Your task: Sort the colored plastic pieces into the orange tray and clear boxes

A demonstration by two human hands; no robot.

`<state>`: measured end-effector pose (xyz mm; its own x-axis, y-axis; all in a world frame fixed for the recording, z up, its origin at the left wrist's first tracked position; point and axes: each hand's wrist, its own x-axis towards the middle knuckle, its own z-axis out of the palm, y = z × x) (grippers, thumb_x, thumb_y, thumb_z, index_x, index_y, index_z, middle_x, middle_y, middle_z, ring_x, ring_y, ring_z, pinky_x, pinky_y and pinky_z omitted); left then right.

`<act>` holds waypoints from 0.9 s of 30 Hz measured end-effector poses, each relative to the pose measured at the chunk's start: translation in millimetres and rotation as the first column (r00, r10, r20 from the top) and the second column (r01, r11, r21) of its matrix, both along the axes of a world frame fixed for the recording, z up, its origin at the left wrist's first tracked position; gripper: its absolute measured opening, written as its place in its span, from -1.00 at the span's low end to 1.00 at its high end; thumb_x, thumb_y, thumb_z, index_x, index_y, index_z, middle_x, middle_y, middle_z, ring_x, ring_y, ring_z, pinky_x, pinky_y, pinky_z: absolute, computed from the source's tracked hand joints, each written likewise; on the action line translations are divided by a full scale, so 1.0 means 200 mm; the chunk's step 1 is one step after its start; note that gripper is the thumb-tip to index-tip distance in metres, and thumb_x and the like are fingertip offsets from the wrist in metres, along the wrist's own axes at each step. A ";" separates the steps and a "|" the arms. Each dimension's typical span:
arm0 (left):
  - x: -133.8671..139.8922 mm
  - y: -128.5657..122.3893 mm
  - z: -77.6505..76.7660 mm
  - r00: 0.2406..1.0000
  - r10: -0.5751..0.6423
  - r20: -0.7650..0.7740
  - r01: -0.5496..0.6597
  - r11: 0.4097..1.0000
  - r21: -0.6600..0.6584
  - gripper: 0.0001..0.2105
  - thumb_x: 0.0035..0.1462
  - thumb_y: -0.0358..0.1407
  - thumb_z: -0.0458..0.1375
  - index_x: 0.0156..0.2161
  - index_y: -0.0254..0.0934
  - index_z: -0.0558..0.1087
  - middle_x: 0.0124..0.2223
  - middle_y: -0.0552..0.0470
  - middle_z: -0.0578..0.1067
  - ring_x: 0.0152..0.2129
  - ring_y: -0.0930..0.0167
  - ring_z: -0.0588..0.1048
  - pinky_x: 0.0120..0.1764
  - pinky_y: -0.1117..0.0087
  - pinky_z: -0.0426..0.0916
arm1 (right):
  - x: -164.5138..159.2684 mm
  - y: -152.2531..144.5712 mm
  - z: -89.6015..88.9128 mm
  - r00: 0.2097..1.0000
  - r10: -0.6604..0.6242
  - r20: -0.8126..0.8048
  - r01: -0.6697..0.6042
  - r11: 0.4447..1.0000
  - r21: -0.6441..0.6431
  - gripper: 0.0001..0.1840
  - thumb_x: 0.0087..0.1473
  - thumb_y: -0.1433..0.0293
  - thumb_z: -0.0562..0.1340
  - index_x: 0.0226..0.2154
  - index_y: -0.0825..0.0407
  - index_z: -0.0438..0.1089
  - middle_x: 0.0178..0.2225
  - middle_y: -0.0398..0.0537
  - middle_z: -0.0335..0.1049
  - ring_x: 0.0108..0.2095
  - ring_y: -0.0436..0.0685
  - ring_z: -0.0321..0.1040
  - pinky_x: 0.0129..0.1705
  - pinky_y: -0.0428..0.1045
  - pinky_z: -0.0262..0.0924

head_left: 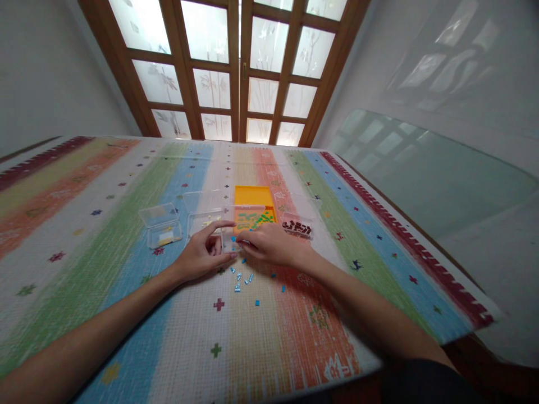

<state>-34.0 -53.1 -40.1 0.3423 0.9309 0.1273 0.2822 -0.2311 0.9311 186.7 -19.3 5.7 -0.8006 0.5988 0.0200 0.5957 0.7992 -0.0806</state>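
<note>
Between my hands is a small clear plastic box [226,244] with a few bits of blue in it. My left hand [202,252] curves around its left side, index finger along the far edge and thumb along the near edge, gripping it. My right hand [265,244] reaches over the box's right side with fingers pinched together; what they hold, if anything, is hidden. Small blue building bricks [238,280] lie scattered on the tablecloth just below the hands, with single ones such as a blue brick [257,303] further off.
Behind my hands stands an open orange case [254,196] with green pieces. A clear box of dark brown pieces [297,227] is on the right. Left are clear open boxes [164,234] with pale yellow pieces. A striped tablecloth [193,336] covers the table.
</note>
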 end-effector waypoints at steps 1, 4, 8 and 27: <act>0.00 0.00 0.00 1.000 0.002 0.000 -0.002 1.000 -0.002 -0.38 0.10 -0.22 0.38 0.23 -0.35 0.33 -0.59 0.32 0.26 -0.69 0.54 0.22 -0.60 0.54 0.07 | 0.00 0.00 0.00 1.000 0.000 -0.010 0.000 1.000 0.007 -0.72 0.35 0.40 0.12 -0.05 0.09 0.52 -0.26 0.06 0.62 -0.39 0.05 0.35 -0.39 -0.02 -0.13; 0.00 0.00 -0.01 1.000 0.010 0.012 -0.010 1.000 -0.002 -0.38 0.10 -0.21 0.38 0.23 -0.33 0.34 -0.57 0.30 0.27 -0.67 0.53 0.26 -0.58 0.54 0.10 | 0.03 0.02 0.00 0.998 -0.006 -0.058 0.008 1.000 0.024 -0.73 0.28 0.45 0.15 -0.08 0.09 0.54 -0.30 0.03 0.60 -0.39 0.05 0.33 -0.38 -0.02 -0.11; 0.00 0.01 -0.02 1.000 0.011 0.023 -0.011 0.999 0.038 -0.40 0.11 -0.20 0.39 0.22 -0.29 0.35 -0.56 0.31 0.26 -0.67 0.55 0.26 -0.59 0.55 0.11 | 0.07 0.03 0.06 0.994 0.019 -0.106 -0.021 1.000 -0.010 -0.73 0.21 0.46 0.19 -0.11 0.07 0.57 -0.35 -0.01 0.58 -0.39 0.06 0.34 -0.37 -0.04 -0.06; -0.01 0.03 -0.04 0.999 0.016 0.049 -0.021 0.996 0.092 -0.41 0.11 -0.19 0.41 0.21 -0.25 0.39 -0.27 0.07 0.50 -0.56 0.53 0.39 -0.53 0.52 0.28 | 0.00 -0.13 0.17 0.951 0.093 0.293 -0.027 0.975 -0.223 -0.74 0.30 0.31 0.31 -0.05 0.11 0.58 -0.17 0.17 0.63 -0.28 0.14 0.52 -0.39 -0.05 0.12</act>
